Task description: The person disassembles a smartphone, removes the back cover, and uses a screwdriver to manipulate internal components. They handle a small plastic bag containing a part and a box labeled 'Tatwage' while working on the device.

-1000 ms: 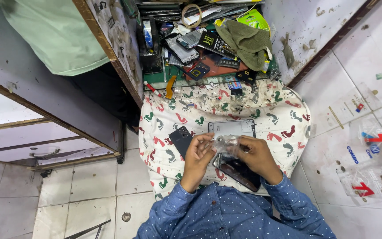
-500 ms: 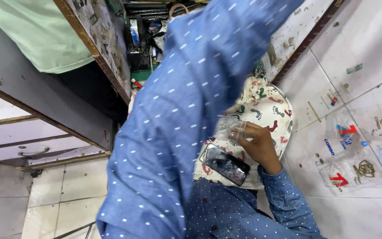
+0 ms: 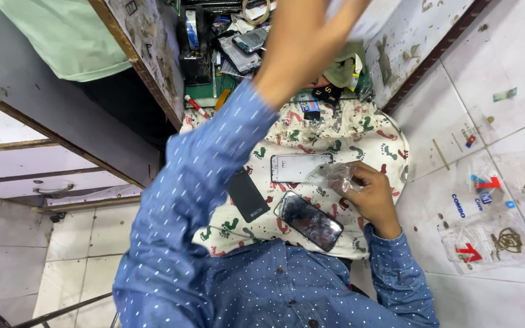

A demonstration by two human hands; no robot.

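Note:
My right hand (image 3: 369,197) rests on a cloth printed with footprints (image 3: 366,130) and grips a crumpled clear plastic wrap (image 3: 333,177). The wrap touches the right end of a white phone panel (image 3: 299,167) lying flat. A black phone with a glossy screen (image 3: 308,220) lies just below it, and a dark flat rectangular part (image 3: 247,195) lies to the left. My left arm in a blue dotted sleeve (image 3: 202,176) is raised across the view, its bare forearm (image 3: 302,48) running off the top edge. The left hand itself is out of frame.
A cluttered bench at the top holds phones (image 3: 245,44), a tape roll (image 3: 256,11), a red-handled tool (image 3: 196,107) and a green rag (image 3: 341,71). Clear plastic packets (image 3: 487,243) lie on the white counter at right. A pale green garment (image 3: 62,36) hangs top left.
My left hand left the plastic on the cloth and the arm swung up, across the view and out of the top. My right hand stayed on the plastic wrap.

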